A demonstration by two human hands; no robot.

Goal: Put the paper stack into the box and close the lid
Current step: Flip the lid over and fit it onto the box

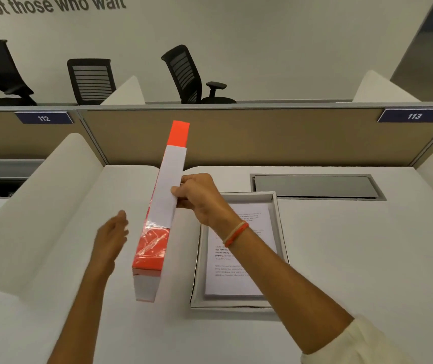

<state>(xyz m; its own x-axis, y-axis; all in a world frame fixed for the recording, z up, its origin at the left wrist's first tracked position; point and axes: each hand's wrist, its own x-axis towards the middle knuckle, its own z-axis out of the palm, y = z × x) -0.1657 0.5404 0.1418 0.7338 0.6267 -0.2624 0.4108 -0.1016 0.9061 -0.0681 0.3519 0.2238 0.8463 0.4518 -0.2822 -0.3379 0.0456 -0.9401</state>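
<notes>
Two navy plates on the partition read "112" (43, 118) and "113" (414, 116); wall lettering (53, 5) reads "not those who wait". The paper stack (239, 248) lies flat in the open grey box (278, 232) on the desk (354, 258), long axis running away from the viewer; its print is too blurred to read. The right hand (202, 198) pinches the orange lid (161, 206), held on edge left of the box, long axis front-to-back. The left hand (111, 237) hovers flat beside it, fingers released.

Printed paper stack (239, 248) flat inside open grey box (279, 227); orange lid (161, 206) on edge, just left.
</notes>
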